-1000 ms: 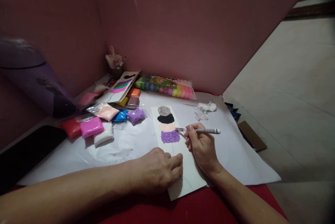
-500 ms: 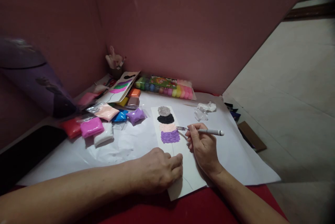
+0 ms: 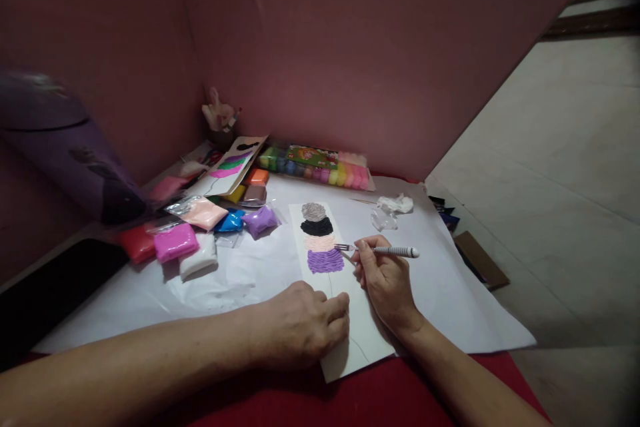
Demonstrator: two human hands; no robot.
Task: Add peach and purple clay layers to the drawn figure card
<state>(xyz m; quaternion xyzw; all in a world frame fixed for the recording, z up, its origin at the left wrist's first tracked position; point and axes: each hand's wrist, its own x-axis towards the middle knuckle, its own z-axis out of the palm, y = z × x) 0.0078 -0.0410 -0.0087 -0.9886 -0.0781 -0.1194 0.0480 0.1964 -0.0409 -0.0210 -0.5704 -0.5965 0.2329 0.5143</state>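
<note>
A long cream card (image 3: 367,340) lies on white paper, bearing textured clay bands: a grey band (image 3: 314,212), a black band (image 3: 317,226), a pale peach band (image 3: 319,242) and a purple band (image 3: 325,261). My right hand (image 3: 384,278) pinches a small fork (image 3: 395,252) with a striped handle. Its tines meet the right edge of the peach band, near the purple one. Over the card's lower left rests my left hand (image 3: 307,324), fingers curled in; whether anything is inside them is hidden.
Bagged clay packets such as a pink one (image 3: 176,242) lie at the left by a black slab (image 3: 60,300). Behind are a second decorated card (image 3: 227,170) and a long pack of coloured clay (image 3: 315,164). Crumpled white plastic (image 3: 395,204) sits at the right.
My right hand has shifted the fork slightly left and down, onto the edge of the peach band. The left hand has stayed where it was.
</note>
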